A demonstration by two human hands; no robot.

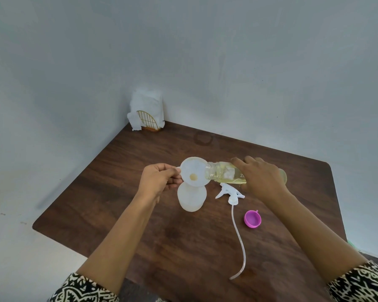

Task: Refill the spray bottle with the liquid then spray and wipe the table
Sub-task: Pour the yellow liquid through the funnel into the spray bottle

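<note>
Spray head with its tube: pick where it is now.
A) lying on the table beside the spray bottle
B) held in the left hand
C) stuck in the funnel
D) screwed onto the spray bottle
A: the spray head lies on the table right of the spray bottle, whose neck carries the funnel that the left hand pinches while the right hand tips the refill bottle.

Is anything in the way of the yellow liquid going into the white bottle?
Nothing visible blocks it. The clear bottle tips open-mouthed over the funnel, which sits on the spray bottle; the pink cap lies on the table.
</note>
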